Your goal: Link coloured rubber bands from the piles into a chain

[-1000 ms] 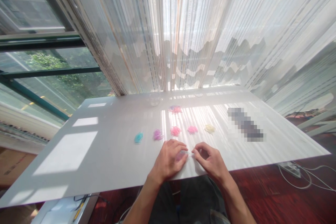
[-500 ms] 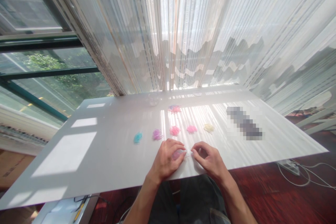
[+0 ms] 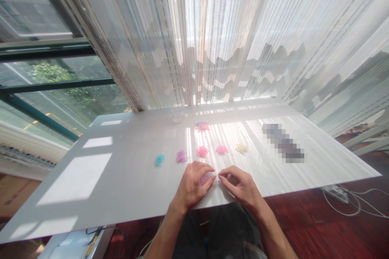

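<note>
My left hand (image 3: 196, 182) is curled near the front edge of the white table (image 3: 130, 182), its thumb and fingers closed round something pale and pinkish-purple, mostly hidden. Close to its fingertips, my right hand (image 3: 238, 182) pinches thumb and forefinger together; whatever is between them is too small to name. Beyond the hands lie small heaps of thin bands that look like rubber bands: a teal heap (image 3: 159, 160), a purple heap (image 3: 182, 156), a coral-pink heap (image 3: 202, 151), a pink heap (image 3: 222, 149) and a pale yellow heap (image 3: 242, 147). Farther back is a mixed-colour heap (image 3: 202, 126).
A clear container (image 3: 178, 115) stands at the back, with a clear round piece (image 3: 228, 109) to its right. A pixelated dark object (image 3: 284, 141) lies on the right. String curtains (image 3: 194, 40) hang behind the table. White cables (image 3: 349, 198) run over the floor.
My right hand has moved slightly left, bringing its fingertips nearer to my left hand's, and its thumb and forefinger have closed up. A thin reddish strand between the hands no longer shows.
</note>
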The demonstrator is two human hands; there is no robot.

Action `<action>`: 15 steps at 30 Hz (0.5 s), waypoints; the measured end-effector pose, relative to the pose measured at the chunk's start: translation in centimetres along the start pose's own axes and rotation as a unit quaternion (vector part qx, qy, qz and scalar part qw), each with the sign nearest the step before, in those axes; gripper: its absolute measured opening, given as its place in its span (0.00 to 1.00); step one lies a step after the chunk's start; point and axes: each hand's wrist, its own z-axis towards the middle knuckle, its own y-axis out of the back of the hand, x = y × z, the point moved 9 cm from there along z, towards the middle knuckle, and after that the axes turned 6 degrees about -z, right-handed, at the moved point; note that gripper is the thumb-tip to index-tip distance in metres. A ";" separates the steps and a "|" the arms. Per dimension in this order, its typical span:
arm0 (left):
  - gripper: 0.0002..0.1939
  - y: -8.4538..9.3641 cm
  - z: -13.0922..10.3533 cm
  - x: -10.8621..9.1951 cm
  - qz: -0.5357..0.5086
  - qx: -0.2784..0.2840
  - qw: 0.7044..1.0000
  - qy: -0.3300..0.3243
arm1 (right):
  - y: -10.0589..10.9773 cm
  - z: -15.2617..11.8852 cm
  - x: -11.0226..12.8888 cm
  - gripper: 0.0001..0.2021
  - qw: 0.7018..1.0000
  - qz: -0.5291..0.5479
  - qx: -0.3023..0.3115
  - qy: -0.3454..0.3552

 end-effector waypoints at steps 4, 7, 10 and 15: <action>0.04 0.0 0.1 -0.1 -0.012 0.000 1.000 -0.003 | 0.0 0.0 0.5 0.08 1.000 -0.012 0.004 0.020; 0.04 0.1 0.0 -0.1 -0.012 -0.002 1.000 -0.004 | 0.0 0.0 0.6 0.07 1.000 -0.011 0.003 0.029; 0.04 0.1 -0.1 -0.1 -0.013 -0.004 1.000 -0.005 | -0.1 0.0 0.4 0.07 0.999 -0.008 0.002 0.032; 0.04 0.0 -0.2 0.1 -0.014 -0.008 1.000 -0.011 | -0.1 0.1 0.5 0.07 0.999 -0.012 0.001 0.040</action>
